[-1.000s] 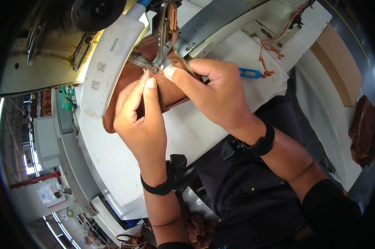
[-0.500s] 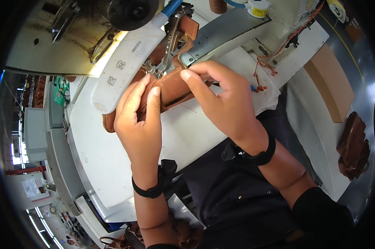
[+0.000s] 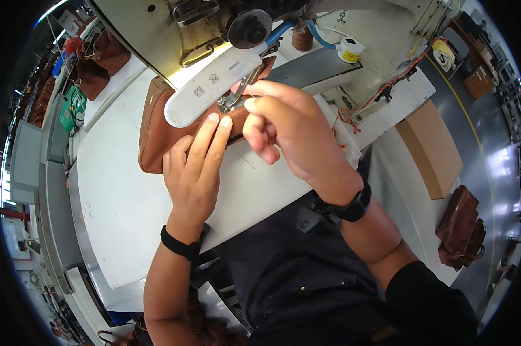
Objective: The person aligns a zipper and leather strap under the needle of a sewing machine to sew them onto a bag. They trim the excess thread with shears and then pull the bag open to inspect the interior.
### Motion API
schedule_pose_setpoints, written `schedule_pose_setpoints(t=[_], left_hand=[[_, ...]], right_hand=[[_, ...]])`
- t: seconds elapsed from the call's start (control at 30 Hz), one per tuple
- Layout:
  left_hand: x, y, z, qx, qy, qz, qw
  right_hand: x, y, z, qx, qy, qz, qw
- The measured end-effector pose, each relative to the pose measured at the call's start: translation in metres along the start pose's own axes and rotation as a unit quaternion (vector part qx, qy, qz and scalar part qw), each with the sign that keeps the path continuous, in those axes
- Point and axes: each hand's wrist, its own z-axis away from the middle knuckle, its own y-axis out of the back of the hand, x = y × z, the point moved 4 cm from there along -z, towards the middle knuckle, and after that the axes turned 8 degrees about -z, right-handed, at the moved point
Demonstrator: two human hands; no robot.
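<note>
My left hand (image 3: 194, 164) lies with extended fingers on a brown leather piece (image 3: 156, 141) under a sewing machine's metal presser assembly (image 3: 231, 101). A white plastic guard (image 3: 211, 83) with a rounded end extends over the leather, just above my left fingertips. My right hand (image 3: 295, 132) is curled to the right of the presser, index finger and thumb at its metal parts and the lower fingers bent; what they grip, if anything, is unclear. The leather near the needle area is partly hidden by both hands and the guard.
The white table (image 3: 110, 230) carries the machine body (image 3: 133, 23). Brown bags (image 3: 102, 57) are at the back left. A cardboard piece (image 3: 427, 147) and a brown leather bundle (image 3: 462, 228) lie at right. Red cords (image 3: 344, 124) hang beside the machine.
My left fingers have straightened on the leather. My right fingers have risen to the metal presser and curled, covering where the brass zipper showed earlier. The view has shifted, showing more at the back left.
</note>
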Motion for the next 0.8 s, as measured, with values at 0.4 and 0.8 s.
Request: schedule_pose_setpoints(t=[0.4, 0.8], left_hand=[[-0.001, 0.000, -0.003, 0.026, 0.005, 0.023, 0.999], [-0.004, 0.008, -0.012, -0.008, -0.017, 0.027, 0.999]], right_hand=[[0.029, 0.010, 0.008, 0.166, 0.236, 0.310, 0.906], [0.011, 0.004, -0.004, 0.174, 0.156, 0.377, 0.896]])
